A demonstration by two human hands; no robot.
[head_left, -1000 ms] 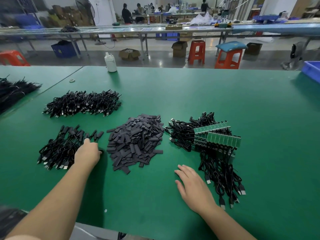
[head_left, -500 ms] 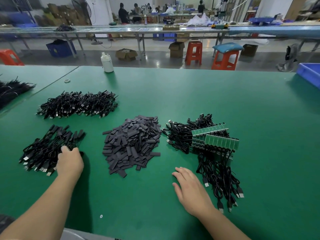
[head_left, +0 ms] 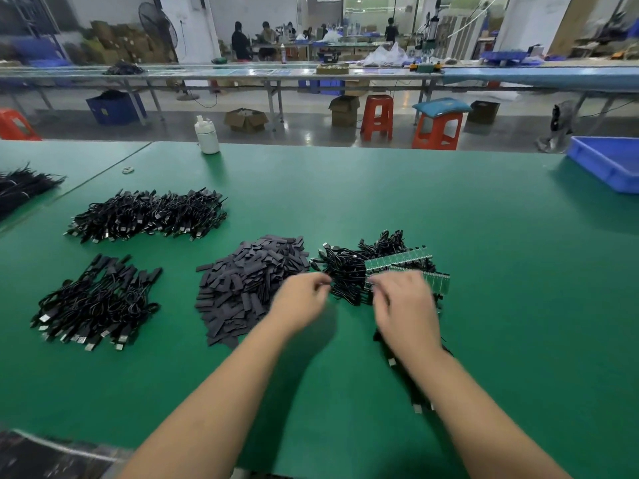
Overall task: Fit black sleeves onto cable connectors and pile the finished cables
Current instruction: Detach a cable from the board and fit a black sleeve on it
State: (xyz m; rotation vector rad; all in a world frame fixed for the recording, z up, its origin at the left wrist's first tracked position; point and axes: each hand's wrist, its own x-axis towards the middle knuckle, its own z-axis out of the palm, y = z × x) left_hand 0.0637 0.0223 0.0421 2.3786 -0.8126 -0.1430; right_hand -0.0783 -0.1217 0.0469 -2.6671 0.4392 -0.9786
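Note:
A heap of flat black sleeves (head_left: 249, 278) lies mid-table. To its right sits a tangle of black cables (head_left: 349, 271) joined to green circuit strips (head_left: 397, 261). My left hand (head_left: 304, 300) hovers at the sleeve heap's right edge with its fingers curled toward the cables. It is blurred, and any hold is unclear. My right hand (head_left: 404, 305) is over the cables and green strips with its fingers bent down. It is blurred too. Sleeved cables form a near-left pile (head_left: 96, 302) and a farther pile (head_left: 148, 216).
More loose cables (head_left: 415, 392) run under my right forearm. A white bottle (head_left: 207, 136) stands at the far edge and a blue bin (head_left: 608, 164) at the far right. A black bundle (head_left: 24, 184) lies far left. Stools and benches stand beyond the green table (head_left: 484, 271).
My left hand left the near-left cable pile and swept right past the sleeve heap. My right hand moved forward from the table onto the cables with green strips.

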